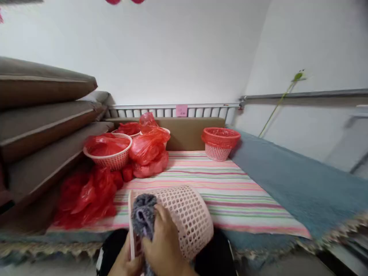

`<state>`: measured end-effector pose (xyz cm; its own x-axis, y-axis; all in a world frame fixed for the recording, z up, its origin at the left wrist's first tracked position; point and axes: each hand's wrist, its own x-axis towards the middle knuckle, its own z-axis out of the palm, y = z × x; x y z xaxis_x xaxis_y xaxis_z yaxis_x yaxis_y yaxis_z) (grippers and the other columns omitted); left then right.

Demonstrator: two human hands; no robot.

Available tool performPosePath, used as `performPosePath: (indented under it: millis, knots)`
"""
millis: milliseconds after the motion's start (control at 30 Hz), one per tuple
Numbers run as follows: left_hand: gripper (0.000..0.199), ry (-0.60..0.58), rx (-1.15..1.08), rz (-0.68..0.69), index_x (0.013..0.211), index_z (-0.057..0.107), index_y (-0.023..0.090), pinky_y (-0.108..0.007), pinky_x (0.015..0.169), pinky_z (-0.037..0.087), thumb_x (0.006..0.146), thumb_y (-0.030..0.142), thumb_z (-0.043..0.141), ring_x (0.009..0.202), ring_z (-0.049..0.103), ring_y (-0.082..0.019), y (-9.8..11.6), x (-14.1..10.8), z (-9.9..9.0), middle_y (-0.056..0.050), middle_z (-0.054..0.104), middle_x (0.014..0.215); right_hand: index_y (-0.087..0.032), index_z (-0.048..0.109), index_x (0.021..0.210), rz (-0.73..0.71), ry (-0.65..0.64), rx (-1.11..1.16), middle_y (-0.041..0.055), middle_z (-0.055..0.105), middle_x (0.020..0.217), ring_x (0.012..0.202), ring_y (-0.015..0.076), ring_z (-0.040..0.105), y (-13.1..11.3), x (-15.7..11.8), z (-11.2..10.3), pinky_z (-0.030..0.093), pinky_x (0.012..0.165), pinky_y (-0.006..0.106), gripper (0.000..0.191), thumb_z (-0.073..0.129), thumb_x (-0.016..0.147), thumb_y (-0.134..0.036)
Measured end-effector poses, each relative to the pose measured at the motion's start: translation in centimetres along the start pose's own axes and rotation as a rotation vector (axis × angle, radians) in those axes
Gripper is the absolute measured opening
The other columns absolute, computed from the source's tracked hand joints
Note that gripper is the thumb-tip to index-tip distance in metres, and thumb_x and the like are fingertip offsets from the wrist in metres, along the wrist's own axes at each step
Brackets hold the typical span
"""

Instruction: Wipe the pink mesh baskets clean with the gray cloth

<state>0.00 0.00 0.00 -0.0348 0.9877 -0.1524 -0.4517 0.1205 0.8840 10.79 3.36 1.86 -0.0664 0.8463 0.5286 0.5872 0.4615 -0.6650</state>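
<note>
Presently, the pale pink basket [191,218] lies on its side above the person's lap, at the near edge of the striped cloth [244,197], its opening to the left. The left hand [128,258] grips the lower rim. The right hand [163,241] has its fingers closed on a gray cloth [144,209], pressed against the basket at the opening; part of the cloth is hidden by that hand. At left, loose red plastic bags [89,199] lie in front of a bag-lined basket [117,161]. Toward the back right, a red-topped basket [217,152] stands upright. Brown cushions [43,119] are stacked at far left.
</note>
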Motion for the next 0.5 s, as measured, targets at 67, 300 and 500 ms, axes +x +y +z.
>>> performPosePath:
  millis: [67, 300, 500]
  knots:
    - [0.071, -0.007, 0.024, 0.012, 0.113, 0.057, 0.019, -0.037, 0.1, 0.041, 0.048, 0.023, 0.084, 0.12, 0.049, -0.034, -0.2, 0.2, -0.4, -0.009, 0.068, 0.114, -0.014, 0.056, 0.116, -0.059, -0.043, 0.037, 0.0106, 0.055, 0.118, 0.109, 0.0246, 0.05, -0.8, 0.0, 0.1, 0.04, 0.097, 0.037, 0.057, 0.056, 0.059, -0.009]
    - [0.107, -0.095, -0.097, -0.072, 0.142, 0.02, 0.019, -0.047, 0.099, 0.04, 0.055, 0.023, 0.082, 0.116, 0.053, -0.037, -1.3, 0.5, -1.7, -0.016, 0.062, 0.123, -0.017, 0.056, 0.116, -0.116, -0.08, -0.103, 0.0082, 0.055, 0.12, 0.111, 0.0238, 0.049, 1.1, 0.8, -2.3, 0.038, 0.099, 0.038, 0.064, 0.048, 0.054, -0.004]
    - [0.108, -0.309, -0.144, -0.127, 0.145, 0.007, 0.025, -0.049, 0.105, 0.035, 0.064, 0.024, 0.078, 0.122, 0.049, -0.034, -2.2, 0.6, -3.1, -0.014, 0.057, 0.13, -0.011, 0.056, 0.106, 0.196, 0.107, -0.434, 0.0134, 0.059, 0.106, 0.105, 0.027, 0.054, 9.2, 2.3, -8.6, 0.045, 0.089, 0.039, 0.039, 0.044, 0.068, -0.01]
